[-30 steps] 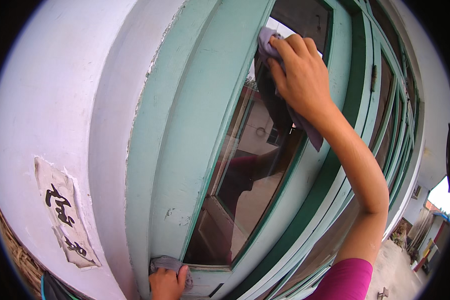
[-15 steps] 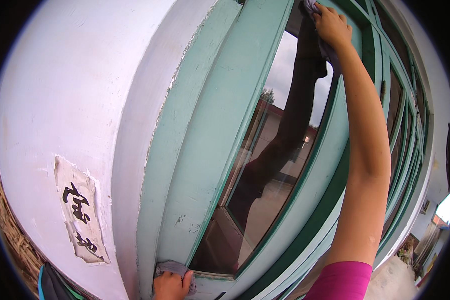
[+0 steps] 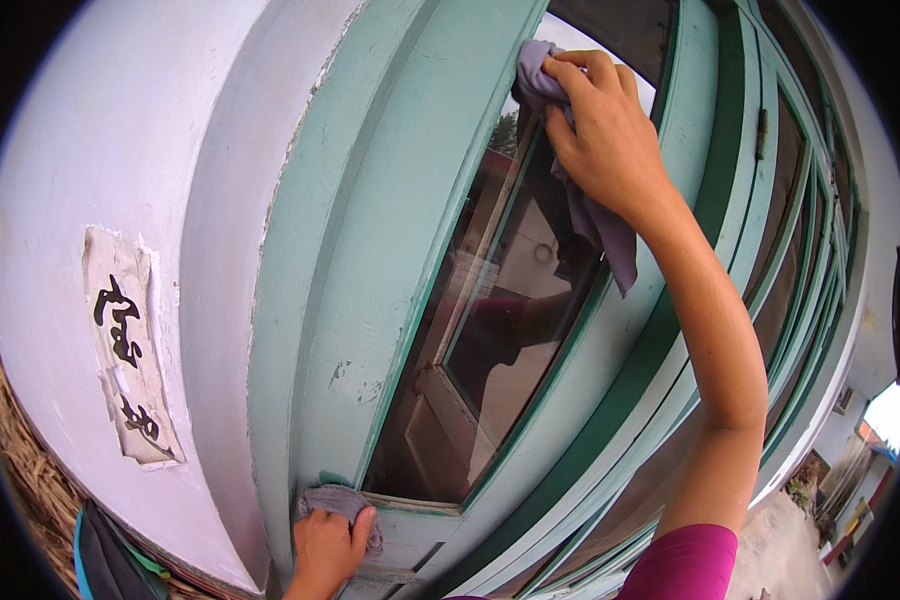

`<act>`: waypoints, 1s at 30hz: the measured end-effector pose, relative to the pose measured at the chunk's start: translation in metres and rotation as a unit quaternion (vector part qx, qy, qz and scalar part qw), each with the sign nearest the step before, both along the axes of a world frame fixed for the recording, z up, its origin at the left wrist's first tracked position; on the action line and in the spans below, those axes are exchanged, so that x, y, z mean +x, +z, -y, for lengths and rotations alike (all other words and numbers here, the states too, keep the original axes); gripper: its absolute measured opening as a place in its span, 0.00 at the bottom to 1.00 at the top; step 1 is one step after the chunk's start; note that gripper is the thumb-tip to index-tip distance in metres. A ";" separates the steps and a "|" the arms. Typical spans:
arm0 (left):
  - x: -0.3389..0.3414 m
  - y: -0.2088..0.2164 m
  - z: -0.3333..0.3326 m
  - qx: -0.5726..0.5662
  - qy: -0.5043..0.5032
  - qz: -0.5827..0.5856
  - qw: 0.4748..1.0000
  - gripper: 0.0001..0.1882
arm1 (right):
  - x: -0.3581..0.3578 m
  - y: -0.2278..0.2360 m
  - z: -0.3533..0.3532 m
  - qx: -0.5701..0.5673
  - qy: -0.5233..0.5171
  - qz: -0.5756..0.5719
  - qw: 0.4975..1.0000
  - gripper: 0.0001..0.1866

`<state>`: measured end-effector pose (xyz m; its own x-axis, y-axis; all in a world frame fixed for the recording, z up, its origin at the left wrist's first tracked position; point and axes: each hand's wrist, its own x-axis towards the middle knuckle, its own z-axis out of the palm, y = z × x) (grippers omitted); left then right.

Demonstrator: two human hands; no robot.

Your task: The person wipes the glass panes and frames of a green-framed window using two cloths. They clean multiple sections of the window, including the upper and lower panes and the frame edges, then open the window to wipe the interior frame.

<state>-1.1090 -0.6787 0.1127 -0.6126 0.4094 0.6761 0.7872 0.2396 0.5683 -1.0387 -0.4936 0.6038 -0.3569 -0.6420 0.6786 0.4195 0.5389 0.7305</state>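
Note:
My right hand [image 3: 605,130] is closed on a purple-grey cloth [image 3: 542,75], pressing it to the upper part of a narrow window pane [image 3: 470,350]. The rest of that cloth hangs down below my wrist. The pane sits in a pale green wooden door [image 3: 390,250] and mirrors my arm. Low at the door's left side, my left hand [image 3: 328,548] grips a second grey cloth [image 3: 340,500], which lies against the wood next to the pane's bottom corner. My left fingertips are partly hidden by the hand itself.
A white wall [image 3: 100,120] with a torn paper strip [image 3: 130,350] stands to the left. Dry stalks [image 3: 30,470] and a dark bag-like thing [image 3: 115,560] are at the lower left. More green window frames [image 3: 810,260] run along the right.
My right hand has come down and left across the glass with its cloth, and the elbow bends more. My left hand stays low with its cloth. The view has shifted slightly.

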 end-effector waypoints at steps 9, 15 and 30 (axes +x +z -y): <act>0.032 -0.013 0.007 0.018 -0.031 -0.004 0.999 0.25 | 0.038 -0.249 -0.014 0.031 -0.007 0.312 0.950 0.30; 0.038 -0.017 0.016 -0.006 -0.031 -0.004 0.999 0.22 | 0.051 -0.143 -0.004 -0.022 0.091 0.354 0.931 0.21; 0.050 -0.033 0.004 0.013 -0.031 0.000 0.999 0.24 | 0.060 0.060 -0.040 0.064 -0.189 -0.203 0.959 0.19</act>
